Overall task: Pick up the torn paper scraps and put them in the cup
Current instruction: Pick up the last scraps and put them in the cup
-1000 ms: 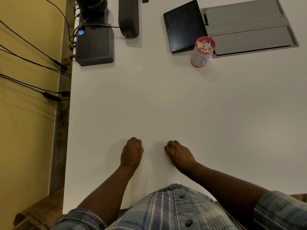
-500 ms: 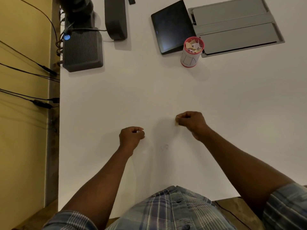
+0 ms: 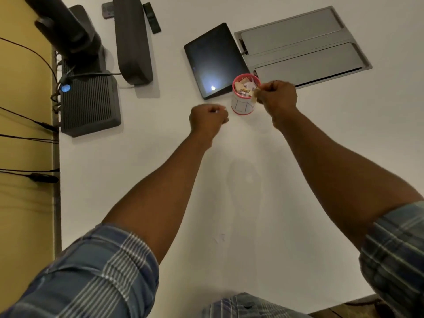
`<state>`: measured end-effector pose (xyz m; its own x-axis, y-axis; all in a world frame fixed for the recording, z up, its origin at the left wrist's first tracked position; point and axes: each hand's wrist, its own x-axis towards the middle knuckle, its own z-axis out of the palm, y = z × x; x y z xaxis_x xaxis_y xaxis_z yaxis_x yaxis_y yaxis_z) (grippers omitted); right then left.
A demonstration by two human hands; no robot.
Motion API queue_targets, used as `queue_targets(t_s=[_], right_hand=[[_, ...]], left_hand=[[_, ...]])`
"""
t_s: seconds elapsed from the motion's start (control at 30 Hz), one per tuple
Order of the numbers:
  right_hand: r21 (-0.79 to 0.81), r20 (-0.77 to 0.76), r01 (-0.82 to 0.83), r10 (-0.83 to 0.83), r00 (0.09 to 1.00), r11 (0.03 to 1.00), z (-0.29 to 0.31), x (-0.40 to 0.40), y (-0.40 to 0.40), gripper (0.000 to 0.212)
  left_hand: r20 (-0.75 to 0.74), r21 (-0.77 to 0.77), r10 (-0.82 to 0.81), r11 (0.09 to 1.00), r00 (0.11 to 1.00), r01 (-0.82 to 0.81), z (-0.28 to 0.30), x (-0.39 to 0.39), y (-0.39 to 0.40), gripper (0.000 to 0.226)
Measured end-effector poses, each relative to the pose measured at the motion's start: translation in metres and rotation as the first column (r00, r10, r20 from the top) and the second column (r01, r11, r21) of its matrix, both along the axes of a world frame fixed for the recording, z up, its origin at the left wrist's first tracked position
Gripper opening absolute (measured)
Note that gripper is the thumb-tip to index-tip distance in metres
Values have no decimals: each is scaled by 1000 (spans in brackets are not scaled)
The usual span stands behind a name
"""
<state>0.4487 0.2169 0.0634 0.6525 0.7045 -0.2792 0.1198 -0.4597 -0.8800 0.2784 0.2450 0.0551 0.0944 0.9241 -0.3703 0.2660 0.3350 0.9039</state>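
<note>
A small white cup (image 3: 243, 107) with a pink rim stands on the white table (image 3: 137, 171), filled with several torn paper scraps (image 3: 245, 86). My right hand (image 3: 276, 97) is at the cup's right rim, fingers pinched on a tan paper scrap (image 3: 255, 94) held just over the edge. My left hand (image 3: 207, 119) hovers just left of the cup, closed into a fist with a bit of white paper scrap showing between the fingers. A faint small white scrap (image 3: 220, 237) lies on the table near me.
A dark tablet (image 3: 213, 60) lies just behind the cup. A grey hatch panel (image 3: 300, 47) is set into the table at the back right. A black ribbed box (image 3: 89, 104), a dark stand (image 3: 133, 40) and cables sit at the back left.
Both hands lifted from the near table edge and reached forward to the cup. The right hand now holds its scrap at the cup's rim; the left fist stopped beside the cup.
</note>
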Motion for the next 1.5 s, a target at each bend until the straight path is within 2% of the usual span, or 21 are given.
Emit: queue_targets(t_s=[0.13,0.23,0.33,0.4,0.47,0.53,0.63,0.73,0.87,0.93,1.03,1.13,1.23,1.33,1.5], right_hand=[[-12,250,-86,86,965,996,-1,12,31,7],[-67,442,-202,210,872,977,-10,18,44,11],[-153,536,-279,317,783,948,-18,23,53,16],[-216,580,-329,391,714,920,-18,23,58,16],[-292,597,-365,467,652,884,-14,21,62,16],[-347,575,-381,516,635,857,-11,17,65,37],[-407,553,-397,568,610,823,-9,16,68,61],[-437,581,-401,593,557,805,-6,18,70,59],[-491,631,-368,614,474,789,-9,19,73,27],[-533,621,-345,634,460,773,-15,17,75,20],[-526,642,-286,595,484,801,-24,13,73,17],[-504,613,-279,566,551,817,-26,8,71,20],[-526,591,-295,593,547,797,-23,7,73,22],[-526,594,-292,590,547,799,-16,8,70,26],[-452,628,-332,560,540,828,-9,3,52,37]], left_hand=[[-215,203,-85,971,973,129,9,40,40,8],[-376,285,-115,930,919,234,5,63,64,5],[-500,318,-162,879,851,354,-2,80,76,4],[-586,304,-220,833,780,463,-7,86,81,4],[-665,261,-298,766,685,587,-8,90,86,14],[-711,235,-345,705,613,669,-9,94,91,18],[-754,267,-308,663,580,699,-6,97,92,11],[-778,264,-316,620,543,739,-5,95,95,10],[-784,301,-299,584,544,754,-6,90,96,21],[-787,307,-290,582,545,753,-8,89,95,19],[-799,301,-280,579,532,758,-13,85,93,23],[-810,272,-276,605,517,749,-18,83,91,21],[-797,247,-307,620,520,745,-13,80,91,21],[-745,294,-320,631,585,718,-5,73,89,22],[-622,442,-229,687,749,577,5,47,65,25]])
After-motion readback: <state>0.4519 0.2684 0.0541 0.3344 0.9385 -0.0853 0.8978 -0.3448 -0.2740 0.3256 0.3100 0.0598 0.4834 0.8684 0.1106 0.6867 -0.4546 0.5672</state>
